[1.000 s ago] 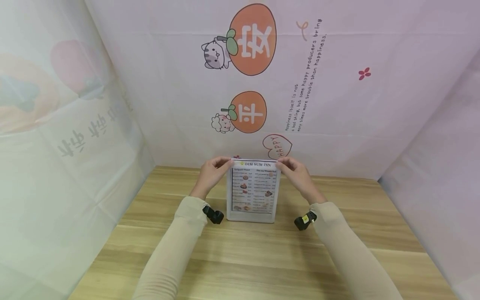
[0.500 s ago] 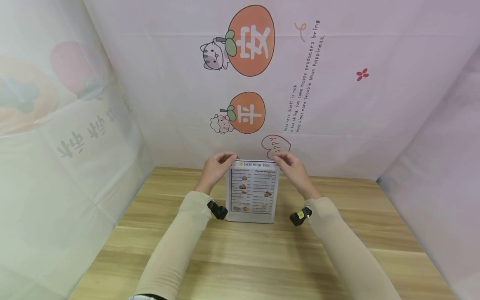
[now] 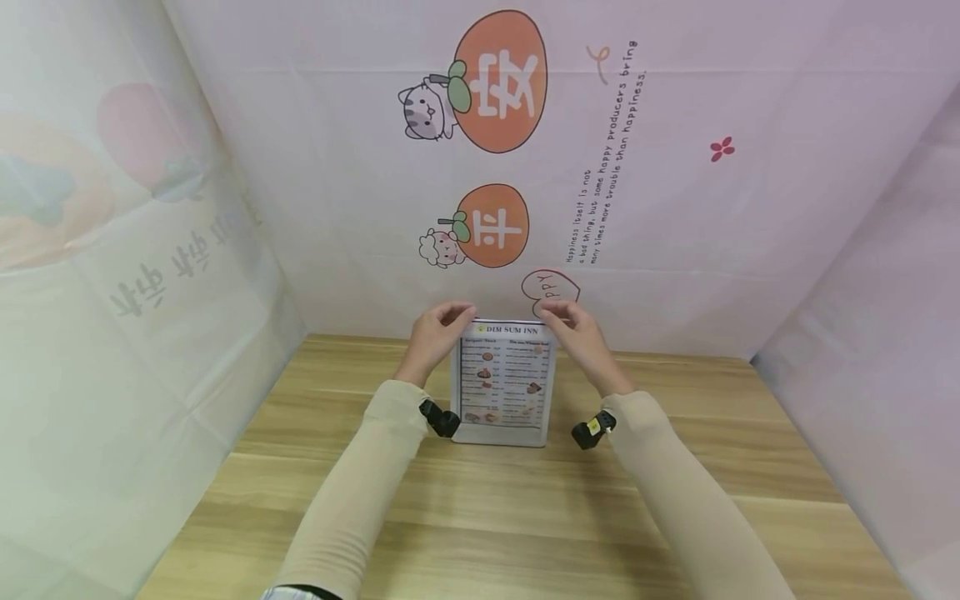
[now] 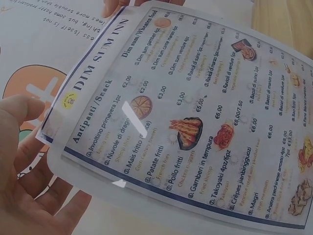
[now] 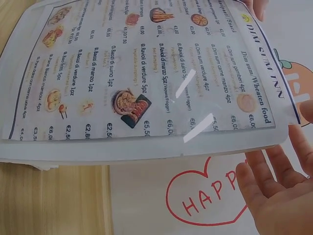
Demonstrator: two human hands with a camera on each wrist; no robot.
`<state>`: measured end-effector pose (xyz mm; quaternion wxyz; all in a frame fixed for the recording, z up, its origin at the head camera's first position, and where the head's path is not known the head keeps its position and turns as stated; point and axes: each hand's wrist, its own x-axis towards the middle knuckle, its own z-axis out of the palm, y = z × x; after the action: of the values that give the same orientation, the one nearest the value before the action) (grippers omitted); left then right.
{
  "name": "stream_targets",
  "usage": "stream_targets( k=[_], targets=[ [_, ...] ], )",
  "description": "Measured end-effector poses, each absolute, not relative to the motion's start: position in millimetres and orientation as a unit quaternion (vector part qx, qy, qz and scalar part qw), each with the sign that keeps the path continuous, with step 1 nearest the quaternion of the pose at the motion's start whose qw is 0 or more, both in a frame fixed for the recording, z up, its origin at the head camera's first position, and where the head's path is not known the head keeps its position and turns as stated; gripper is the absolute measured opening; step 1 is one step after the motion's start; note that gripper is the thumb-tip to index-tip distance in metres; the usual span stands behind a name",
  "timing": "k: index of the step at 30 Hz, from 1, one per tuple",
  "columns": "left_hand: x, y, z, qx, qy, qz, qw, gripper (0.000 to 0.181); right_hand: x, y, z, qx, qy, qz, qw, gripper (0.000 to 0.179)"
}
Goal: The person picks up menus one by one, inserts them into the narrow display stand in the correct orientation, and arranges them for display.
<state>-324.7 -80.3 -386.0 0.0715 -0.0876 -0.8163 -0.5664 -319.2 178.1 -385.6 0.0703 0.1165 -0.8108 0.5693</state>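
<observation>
In the head view, a printed menu sheet (image 3: 506, 375) headed "DIM SUM INN" stands upright in a clear, rounded-corner menu holder (image 3: 498, 435) on the wooden table. The sheet's top strip sticks out past the holder's edge in both wrist views. My left hand (image 3: 437, 337) pinches the sheet's upper left corner, thumb (image 4: 22, 108) toward the front and other fingers behind. At the upper right corner, my right hand (image 3: 583, 340) pinches the same edge between thumb and index finger. Its remaining fingers (image 5: 264, 176) lie spread below the holder in the right wrist view.
Behind the holder rises a pale cloth backdrop (image 3: 360, 192) with orange fruit, cartoon animals and a "HAPPY" heart (image 3: 551, 289). Similar cloth walls close in both sides of the wooden table (image 3: 480, 517). Each wrist wears a small black camera (image 3: 588, 432).
Both hands have shifted slightly inward along the top of the sheet, their wrists drawing closer together. The menu sheet and holder stay in nearly the same place.
</observation>
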Motion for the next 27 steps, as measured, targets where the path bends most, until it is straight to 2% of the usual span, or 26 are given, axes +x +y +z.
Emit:
stream_targets(
  k=[18,27],
  targets=[
    [-326,-84,-391,-0.097,-0.816,-0.565,0.071,0.030,-316,182,-390,0.123,-0.808,0.573,0.052,0.046],
    [-327,-84,-399,-0.107,-0.813,-0.569,0.057,0.035,-315,180,-394,0.126,-0.808,0.574,0.044,0.044]
  ],
)
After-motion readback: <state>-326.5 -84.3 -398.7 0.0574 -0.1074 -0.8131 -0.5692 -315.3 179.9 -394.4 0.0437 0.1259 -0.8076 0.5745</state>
